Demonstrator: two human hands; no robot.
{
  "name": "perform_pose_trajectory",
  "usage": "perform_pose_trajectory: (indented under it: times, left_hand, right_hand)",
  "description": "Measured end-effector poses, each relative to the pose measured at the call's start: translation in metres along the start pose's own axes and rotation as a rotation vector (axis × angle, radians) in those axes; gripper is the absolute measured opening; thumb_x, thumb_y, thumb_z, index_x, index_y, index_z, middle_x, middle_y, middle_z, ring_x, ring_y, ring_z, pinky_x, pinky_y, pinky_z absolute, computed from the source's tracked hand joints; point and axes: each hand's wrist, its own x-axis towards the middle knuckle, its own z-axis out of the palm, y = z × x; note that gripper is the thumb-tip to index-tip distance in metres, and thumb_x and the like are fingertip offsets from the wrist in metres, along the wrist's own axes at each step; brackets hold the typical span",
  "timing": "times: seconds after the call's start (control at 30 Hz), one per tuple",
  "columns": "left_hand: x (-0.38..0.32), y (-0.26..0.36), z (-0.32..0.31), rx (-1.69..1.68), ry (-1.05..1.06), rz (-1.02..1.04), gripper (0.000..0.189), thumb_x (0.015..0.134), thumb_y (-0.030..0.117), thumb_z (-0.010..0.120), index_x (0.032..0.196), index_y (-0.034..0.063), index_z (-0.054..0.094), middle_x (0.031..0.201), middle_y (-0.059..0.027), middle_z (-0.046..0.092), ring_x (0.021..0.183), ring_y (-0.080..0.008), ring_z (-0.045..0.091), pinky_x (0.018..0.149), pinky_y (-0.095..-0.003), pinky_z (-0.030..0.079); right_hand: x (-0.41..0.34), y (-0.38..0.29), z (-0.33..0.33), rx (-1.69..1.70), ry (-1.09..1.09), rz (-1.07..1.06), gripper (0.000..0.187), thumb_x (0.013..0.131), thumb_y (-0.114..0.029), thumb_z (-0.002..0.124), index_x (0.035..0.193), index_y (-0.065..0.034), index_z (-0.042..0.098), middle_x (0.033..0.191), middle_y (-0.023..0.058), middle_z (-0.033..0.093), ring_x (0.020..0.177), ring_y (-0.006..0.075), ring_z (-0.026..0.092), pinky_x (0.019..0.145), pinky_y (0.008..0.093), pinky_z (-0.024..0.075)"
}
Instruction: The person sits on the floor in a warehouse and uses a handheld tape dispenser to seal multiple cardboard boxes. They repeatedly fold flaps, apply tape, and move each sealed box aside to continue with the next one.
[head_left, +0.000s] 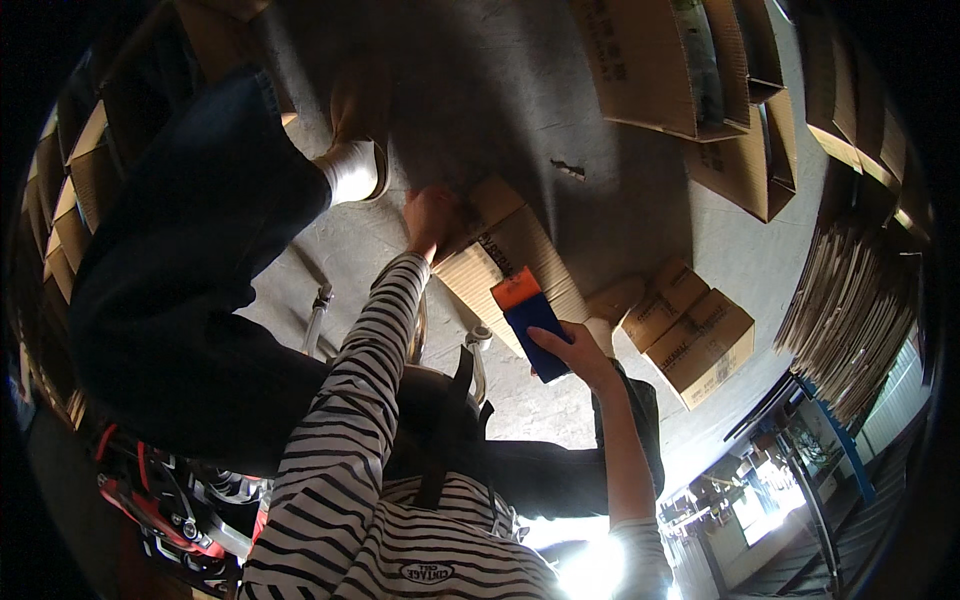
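Observation:
A long cardboard carton (517, 247) with dark printing lies on the concrete floor between my feet. My left hand (433, 216) is at its left end, the fingers lost in shadow, so I cannot tell whether they grip it. My right hand (577, 352) holds a flat, block-shaped blue object (540, 341) with the thumb across its face. This object has a bright orange end (516, 288), which overlaps the carton in my view. Whether the orange end touches the carton is not clear.
Two small printed cartons (694, 334) sit to the right, beside my right foot. Larger upright cartons (652, 67) stand at the upper right. A stack of flattened cardboard (847, 315) rises at the far right. Red machinery (172, 517) is at lower left; metal stool legs (319, 319) show below me.

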Motion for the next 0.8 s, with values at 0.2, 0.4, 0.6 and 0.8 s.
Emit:
perform_pose_trajectory:
  times: [0.2, 0.4, 0.6, 0.8]
  left_hand:
    - [0.000, -0.003, -0.008, -0.106, -0.089, -0.048, 0.038, 0.083, 0.048, 0.064, 0.100, 0.0147, 0.071, 0.108, -0.0140, 0.069, 0.099, -0.0364, 0.064, 0.090, -0.0457, 0.046]
    - [0.002, 0.023, -0.030, 0.178, 0.090, 0.014, 0.036, 0.088, 0.047, 0.059, 0.105, 0.0166, 0.068, 0.104, -0.0113, 0.071, 0.103, -0.0382, 0.063, 0.085, -0.0476, 0.050]
    - [-0.029, 0.060, -0.028, 0.308, 0.049, 0.334, 0.040, 0.096, 0.031, 0.048, 0.134, 0.0210, 0.049, 0.128, -0.0154, 0.057, 0.103, -0.0424, 0.062, 0.087, -0.0492, 0.051]
    - [-0.017, 0.069, -0.024, 0.450, -0.356, 0.344, 0.048, 0.101, 0.032, 0.037, 0.147, 0.0172, 0.037, 0.124, -0.0216, 0.059, 0.108, -0.0429, 0.060, 0.090, -0.0477, 0.051]
  right_hand:
    - [-0.003, -0.005, 0.004, -0.012, 0.017, -0.011, 0.051, 0.089, -0.046, 0.069, 0.104, 0.0022, 0.063, 0.081, 0.0091, 0.068, 0.068, 0.0144, 0.069, 0.061, 0.0246, 0.0559]
    - [-0.007, -0.007, 0.003, -0.003, 0.019, -0.055, 0.057, 0.085, -0.052, 0.071, 0.102, 0.0020, 0.064, 0.080, 0.0085, 0.068, 0.066, 0.0141, 0.069, 0.060, 0.0243, 0.0554]
    - [0.001, 0.004, 0.001, -0.006, 0.013, -0.142, 0.065, 0.082, -0.054, 0.072, 0.107, 0.0053, 0.064, 0.075, 0.0094, 0.067, 0.063, 0.0149, 0.067, 0.057, 0.0246, 0.0536]
    - [0.016, 0.016, -0.009, -0.056, 0.019, -0.119, 0.065, 0.079, -0.054, 0.075, 0.103, 0.0056, 0.065, 0.078, 0.0108, 0.069, 0.064, 0.0155, 0.068, 0.059, 0.0246, 0.0543]
